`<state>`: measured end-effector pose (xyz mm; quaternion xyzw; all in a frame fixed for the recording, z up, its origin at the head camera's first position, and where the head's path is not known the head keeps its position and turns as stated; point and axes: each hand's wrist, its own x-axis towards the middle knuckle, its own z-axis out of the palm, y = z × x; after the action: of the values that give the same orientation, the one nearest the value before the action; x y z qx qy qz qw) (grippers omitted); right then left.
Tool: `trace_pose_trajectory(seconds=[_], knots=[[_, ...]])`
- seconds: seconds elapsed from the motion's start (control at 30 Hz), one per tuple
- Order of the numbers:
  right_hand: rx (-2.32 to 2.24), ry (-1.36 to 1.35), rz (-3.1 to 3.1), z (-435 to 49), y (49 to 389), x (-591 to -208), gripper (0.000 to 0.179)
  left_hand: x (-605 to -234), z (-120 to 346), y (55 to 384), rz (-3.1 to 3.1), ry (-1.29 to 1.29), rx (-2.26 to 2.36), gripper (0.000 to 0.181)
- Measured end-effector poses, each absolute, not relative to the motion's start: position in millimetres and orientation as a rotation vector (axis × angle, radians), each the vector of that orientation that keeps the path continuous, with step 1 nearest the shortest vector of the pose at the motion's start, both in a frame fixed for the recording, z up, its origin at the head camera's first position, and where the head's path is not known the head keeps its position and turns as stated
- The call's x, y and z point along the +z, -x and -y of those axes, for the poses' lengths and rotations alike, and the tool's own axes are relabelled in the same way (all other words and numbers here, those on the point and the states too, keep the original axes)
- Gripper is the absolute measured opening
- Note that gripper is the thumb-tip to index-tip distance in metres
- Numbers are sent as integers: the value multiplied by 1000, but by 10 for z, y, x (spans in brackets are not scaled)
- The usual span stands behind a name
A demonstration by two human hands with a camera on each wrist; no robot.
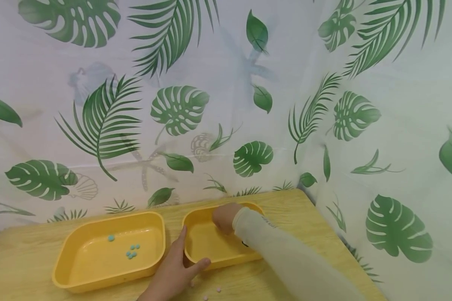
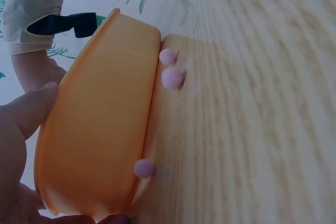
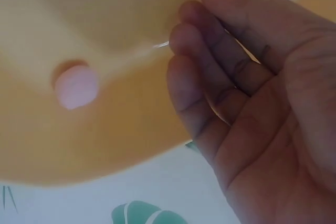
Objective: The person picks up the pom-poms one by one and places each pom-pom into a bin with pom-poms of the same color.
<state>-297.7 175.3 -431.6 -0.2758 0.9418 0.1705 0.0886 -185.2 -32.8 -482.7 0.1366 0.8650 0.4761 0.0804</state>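
My left hand grips the near left corner of a yellow tray, its thumb on the front rim and its fingers along the left side. The right hand reaches inside this tray toward its far side. In the right wrist view its fingers are gently bent, thumb tip close to the fingertips, with nothing visible between them. A small pink ball lies inside the tray, apart from those fingers. Outside, along the tray's base, several pink balls lie on the wooden surface.
A second, larger yellow tray stands to the left, with several small teal pieces in it. Both trays are on a wood-grain table. A leaf-printed white sheet hangs behind the table and along its right side.
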Motion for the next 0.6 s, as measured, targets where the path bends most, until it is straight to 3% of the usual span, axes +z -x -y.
trace_pose_trajectory(seconds=[0.27,0.6], knots=[[481,804,-2758,-1712,3010,-4368,26,-4801,331,1839,-2564,-408,1439,117],[46,869,-2816,-1813,2684,-3867,13,-4806,355,1858,-2463,-445,1483,117]])
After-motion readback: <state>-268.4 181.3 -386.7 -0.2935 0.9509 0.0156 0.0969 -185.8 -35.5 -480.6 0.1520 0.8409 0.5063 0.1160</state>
